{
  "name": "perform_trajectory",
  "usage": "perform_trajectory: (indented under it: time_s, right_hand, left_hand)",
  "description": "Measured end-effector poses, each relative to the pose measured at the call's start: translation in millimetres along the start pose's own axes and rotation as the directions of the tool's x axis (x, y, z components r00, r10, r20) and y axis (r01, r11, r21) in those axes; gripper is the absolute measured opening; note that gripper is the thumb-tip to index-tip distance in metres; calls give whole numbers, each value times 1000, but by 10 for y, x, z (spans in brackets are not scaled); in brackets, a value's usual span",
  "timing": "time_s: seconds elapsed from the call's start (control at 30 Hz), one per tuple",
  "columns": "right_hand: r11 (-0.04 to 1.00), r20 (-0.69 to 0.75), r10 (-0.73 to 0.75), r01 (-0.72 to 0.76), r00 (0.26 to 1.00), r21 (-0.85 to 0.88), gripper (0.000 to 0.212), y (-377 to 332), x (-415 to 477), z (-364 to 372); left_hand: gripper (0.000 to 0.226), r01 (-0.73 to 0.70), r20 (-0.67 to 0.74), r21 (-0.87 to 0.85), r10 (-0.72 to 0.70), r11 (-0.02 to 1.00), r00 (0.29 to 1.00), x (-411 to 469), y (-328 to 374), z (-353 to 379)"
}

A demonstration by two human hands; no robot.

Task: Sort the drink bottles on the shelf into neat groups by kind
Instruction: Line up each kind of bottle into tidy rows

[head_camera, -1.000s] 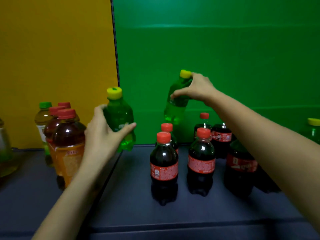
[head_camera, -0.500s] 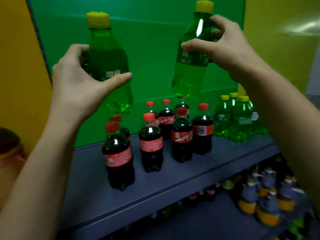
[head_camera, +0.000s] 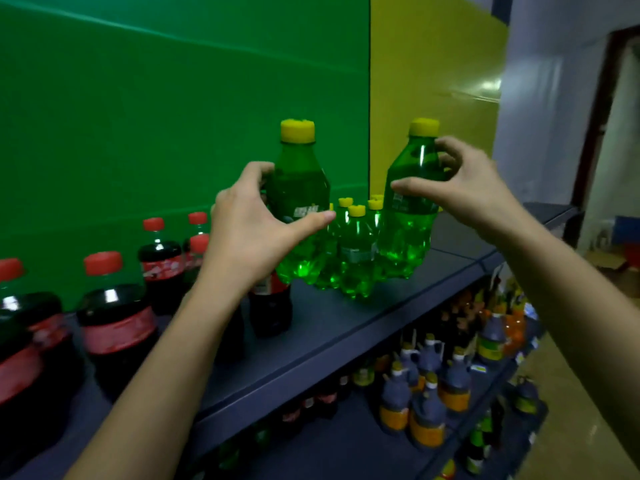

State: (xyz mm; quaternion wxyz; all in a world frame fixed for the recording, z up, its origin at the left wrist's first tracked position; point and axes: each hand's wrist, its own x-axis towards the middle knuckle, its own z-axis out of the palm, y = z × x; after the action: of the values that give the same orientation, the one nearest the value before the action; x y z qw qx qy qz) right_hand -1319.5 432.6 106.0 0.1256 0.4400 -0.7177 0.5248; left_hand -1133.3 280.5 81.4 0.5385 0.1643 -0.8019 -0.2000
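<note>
My left hand point(head_camera: 254, 230) grips a green soda bottle with a yellow cap point(head_camera: 300, 188), held upright in the air. My right hand point(head_camera: 464, 185) grips a second green bottle point(head_camera: 410, 209) by its shoulder, tilted slightly left. Both hang just above and in front of a cluster of several green yellow-capped bottles point(head_camera: 356, 251) standing on the dark shelf point(head_camera: 346, 327). Several dark cola bottles with red caps and red labels point(head_camera: 114, 317) stand on the shelf to the left; my left forearm hides some of them.
A green back panel point(head_camera: 173, 98) and a yellow panel point(head_camera: 433, 81) close the shelf behind. Lower shelves hold dark jugs with orange labels point(head_camera: 426, 403) and other bottles. A doorway and floor lie at the far right.
My view has swung right. Both hands have carried their green bottles rightward and down, from over the cola bottles to the green cluster.
</note>
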Motion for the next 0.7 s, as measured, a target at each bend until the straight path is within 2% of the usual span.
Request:
perform_trajectory:
  time_s: [0.17,0.33,0.5,0.7]
  right_hand:
    - [997,63,7,-3,998,-74,74,753,166,-14]
    - [997,156,45,-33,987,-77,87,1335,264,235]
    - [999,220,22,-15,975,-32,84,1544,356,429]
    - [999,252,-42,33,967,39,75,1602,415,558]
  left_hand:
    - [86,127,12,32,-127,991,992,-130,9,813]
    - [82,273,-84,183,-261,945,962,-304,-28,1329]
    - [83,351,-135,264,-326,899,936,-400,-132,1548]
    - [82,378,-155,280,-347,882,925,-371,-315,1639]
